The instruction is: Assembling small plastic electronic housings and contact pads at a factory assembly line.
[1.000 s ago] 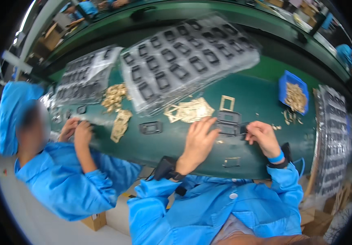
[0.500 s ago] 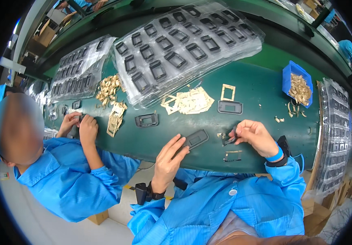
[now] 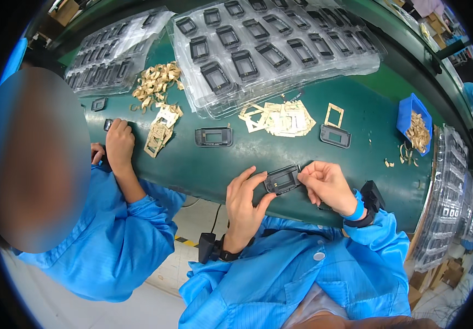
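My left hand (image 3: 245,203) holds a black plastic housing (image 3: 273,183) by its left end, fingers along the far side and thumb on the near side. The housing has a rectangular window and is held slightly tilted above the green table. My right hand (image 3: 327,186) is closed in a pinch at the housing's right end; what sits between the fingertips is hidden. Beyond lie another black housing (image 3: 213,143) to the left and a third housing (image 3: 336,143) to the right. A cream paper frame (image 3: 333,116) touches the third one.
Cream frames are heaped (image 3: 288,123) mid-table, beside a clear tray (image 3: 206,107) of black housings. A blue bin (image 3: 405,118) holds curled tan scraps. Stacked trays (image 3: 445,203) stand at the right. On the left a co-worker's hand (image 3: 120,145) is at work near more scraps (image 3: 157,82).
The housing lay under my left fingers with its middle looking closed; now it is gripped and its open window shows. My right hand, which pinched a small dark piece, has moved left to the housing.
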Demonstrator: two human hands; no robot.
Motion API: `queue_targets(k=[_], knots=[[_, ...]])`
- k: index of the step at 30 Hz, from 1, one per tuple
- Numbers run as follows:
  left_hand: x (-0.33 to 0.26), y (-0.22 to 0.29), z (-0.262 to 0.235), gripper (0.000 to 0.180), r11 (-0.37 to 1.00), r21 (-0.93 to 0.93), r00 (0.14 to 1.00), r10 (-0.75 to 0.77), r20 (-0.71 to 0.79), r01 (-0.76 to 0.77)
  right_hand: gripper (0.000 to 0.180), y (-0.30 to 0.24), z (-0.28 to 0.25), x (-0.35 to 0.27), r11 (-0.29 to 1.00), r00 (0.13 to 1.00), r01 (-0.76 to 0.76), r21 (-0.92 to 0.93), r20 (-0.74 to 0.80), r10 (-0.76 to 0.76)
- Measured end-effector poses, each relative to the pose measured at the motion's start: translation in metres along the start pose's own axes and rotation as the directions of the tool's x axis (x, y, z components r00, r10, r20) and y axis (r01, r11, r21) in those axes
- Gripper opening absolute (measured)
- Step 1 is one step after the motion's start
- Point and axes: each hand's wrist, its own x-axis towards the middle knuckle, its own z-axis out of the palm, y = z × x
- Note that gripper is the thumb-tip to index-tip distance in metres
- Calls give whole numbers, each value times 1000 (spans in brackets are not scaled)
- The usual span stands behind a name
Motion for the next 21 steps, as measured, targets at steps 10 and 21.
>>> queue_targets(k=[10, 21], knots=[[1, -3, 1, 21, 994, 35, 995, 100, 12, -100, 12, 1, 8, 4, 1000, 995, 5, -13, -96, -6], [0, -7, 0, 30, 974, 107, 979, 195, 51, -200, 14, 0, 13, 3, 1000, 991, 8, -20, -132, -11]])
